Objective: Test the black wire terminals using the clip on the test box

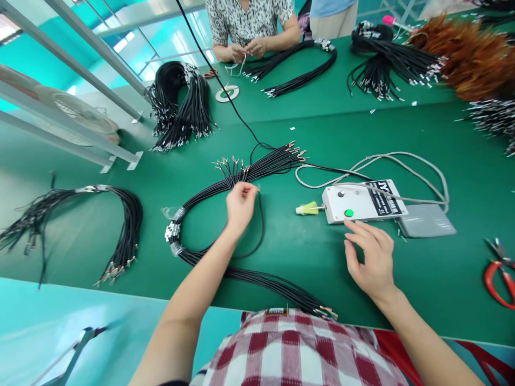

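Between the pinched-together fingers of the left hand [241, 208] is one black wire [263, 220], apparently parted from the bundle [269, 165] just beyond; the right hand [370, 260], fingers apart and empty, is beside the white box [364, 207], green button [348, 213] within reach.

Tabletop [306, 252] green. Cable bundle [267, 166] black, tips [300, 155] coppery. Box [362, 202], right: white, green button [348, 213], black label [384, 203]. Pliers [490, 274], right: red handles. Garment [289, 343], near: maroon-white check. Far shirt [241, 24]: black-white print.
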`<action>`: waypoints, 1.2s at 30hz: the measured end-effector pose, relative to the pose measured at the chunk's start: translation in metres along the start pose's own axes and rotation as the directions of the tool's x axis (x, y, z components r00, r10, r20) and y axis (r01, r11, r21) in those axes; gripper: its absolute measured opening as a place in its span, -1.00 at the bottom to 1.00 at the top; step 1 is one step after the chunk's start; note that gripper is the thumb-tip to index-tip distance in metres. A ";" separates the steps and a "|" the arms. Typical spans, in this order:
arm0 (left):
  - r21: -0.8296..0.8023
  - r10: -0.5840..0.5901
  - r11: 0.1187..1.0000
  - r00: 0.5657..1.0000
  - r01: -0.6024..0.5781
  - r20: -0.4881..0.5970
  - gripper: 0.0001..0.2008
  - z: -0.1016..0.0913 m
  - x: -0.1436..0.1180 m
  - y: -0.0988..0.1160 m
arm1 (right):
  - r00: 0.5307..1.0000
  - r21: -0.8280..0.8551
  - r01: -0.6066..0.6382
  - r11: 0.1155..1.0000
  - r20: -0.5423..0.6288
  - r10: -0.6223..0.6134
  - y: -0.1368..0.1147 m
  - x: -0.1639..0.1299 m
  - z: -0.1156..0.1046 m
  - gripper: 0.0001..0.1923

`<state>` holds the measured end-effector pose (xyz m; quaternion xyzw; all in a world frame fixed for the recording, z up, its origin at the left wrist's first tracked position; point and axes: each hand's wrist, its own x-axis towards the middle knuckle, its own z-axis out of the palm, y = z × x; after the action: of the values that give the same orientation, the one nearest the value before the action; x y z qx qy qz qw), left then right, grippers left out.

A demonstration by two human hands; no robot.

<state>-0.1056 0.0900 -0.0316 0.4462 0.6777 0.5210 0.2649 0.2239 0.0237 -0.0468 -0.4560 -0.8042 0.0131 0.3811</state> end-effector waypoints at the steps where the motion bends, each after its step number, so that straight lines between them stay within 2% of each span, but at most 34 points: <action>1: -0.007 -0.014 1.000 0.998 0.014 -0.060 -0.85 -0.013 0.020 0.004 | 1.000 0.029 0.011 1.000 0.023 -0.011 -0.001 -0.003 0.001 -0.71; 4: -0.024 -0.039 0.999 0.989 0.036 -0.143 -0.78 -0.047 0.071 0.024 | 0.997 0.102 0.020 0.995 0.078 -0.029 -0.002 -0.008 0.008 -0.72; 6: 0.023 0.072 0.997 0.995 -0.070 -0.068 -0.72 -0.054 0.076 0.037 | 0.995 0.132 0.016 0.991 0.091 -0.028 -0.002 -0.008 0.011 -0.72; 7: 0.060 0.162 0.985 0.987 -0.163 0.020 -0.70 -0.051 0.066 0.043 | 0.995 0.141 0.014 0.990 0.094 -0.028 -0.001 -0.008 0.012 -0.71; 8: 0.096 0.257 0.957 0.953 -0.274 0.160 -0.68 -0.045 0.048 0.046 | 0.995 0.147 0.012 0.989 0.098 -0.027 -0.001 -0.008 0.013 -0.70; 10: 0.078 0.303 0.935 0.893 -0.346 0.334 -0.73 -0.028 -0.006 0.047 | 0.994 0.154 0.006 0.988 0.111 -0.023 0.000 -0.009 0.014 -0.70; 11: 0.043 0.312 0.923 0.806 -0.383 0.504 -0.75 -0.019 -0.037 0.045 | 0.993 0.157 0.002 0.988 0.117 -0.020 0.000 -0.009 0.014 -0.70; 12: -0.042 0.306 0.887 0.515 -0.461 0.801 -0.78 -0.012 -0.067 0.043 | 0.992 0.157 -0.002 0.988 0.123 -0.017 0.000 -0.009 0.014 -0.70; 13: -0.109 0.253 0.852 0.220 -0.512 0.942 -0.80 -0.007 -0.093 0.040 | 0.992 0.158 -0.005 0.987 0.129 -0.015 0.001 -0.009 0.015 -0.70; 14: -0.090 0.182 0.831 0.116 -0.549 0.976 -0.86 -0.003 -0.114 0.037 | 0.990 0.159 -0.007 0.987 0.137 -0.015 0.001 -0.009 0.015 -0.71; 15: -0.067 0.109 0.835 0.045 -0.546 0.993 -0.89 -0.002 -0.128 0.035 | 0.990 0.161 -0.007 0.987 0.142 -0.016 0.001 -0.009 0.016 -0.71; 16: -0.014 0.045 0.861 0.048 -0.508 0.998 -0.90 -0.002 -0.136 0.032 | 0.989 0.164 -0.008 0.986 0.146 -0.016 0.001 -0.009 0.016 -0.71; 17: 0.051 -0.011 0.900 0.095 -0.433 0.995 -0.91 -0.003 -0.138 0.031 | 0.989 0.167 -0.009 0.986 0.147 -0.016 0.001 -0.010 0.016 -0.71; 19: 0.145 -0.111 0.971 0.175 -0.192 0.978 -0.89 -0.005 -0.133 0.027 | 0.988 0.175 -0.015 0.984 0.154 -0.013 0.001 -0.010 0.017 -0.71; 20: 0.170 -0.155 0.983 0.195 -0.062 0.968 -0.87 -0.005 -0.127 0.025 | 0.987 0.178 -0.019 0.984 0.158 -0.010 0.001 -0.011 0.017 -0.71; 22: 0.187 -0.216 0.969 0.188 0.159 0.958 -0.80 -0.005 -0.117 0.022 | 0.986 0.184 -0.025 0.983 0.168 -0.006 0.000 -0.011 0.016 -0.71; 24: 0.194 -0.252 0.929 0.151 0.316 0.956 -0.69 -0.003 -0.110 0.020 | 0.985 0.193 -0.026 0.981 0.172 -0.008 0.000 -0.012 0.015 -0.71; 29: 0.212 -0.300 0.847 0.108 0.488 0.948 -0.56 -0.004 -0.103 0.023 | 0.982 0.229 -0.048 0.972 0.188 0.005 -0.002 -0.012 0.014 -0.75; 32: 0.185 -0.320 0.763 0.113 0.619 0.941 -0.55 -0.007 -0.102 0.023 | 0.975 0.280 -0.099 0.955 0.218 0.037 -0.003 -0.012 0.012 -0.77; 34: 0.139 -0.334 0.725 0.168 0.674 0.927 -0.55 -0.007 -0.102 0.022 | 0.967 0.327 -0.149 0.933 0.244 0.069 -0.005 -0.011 0.011 -0.78; 36: 0.091 -0.344 0.738 0.258 0.668 0.903 -0.57 -0.005 -0.104 0.022 | 0.953 0.375 -0.222 0.900 0.278 0.119 -0.009 -0.009 0.010 -0.80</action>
<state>-0.0537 -0.0028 -0.0201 0.3525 0.4536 0.1956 0.7948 0.2141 0.0148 -0.0561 -0.4316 -0.7821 0.2685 0.3605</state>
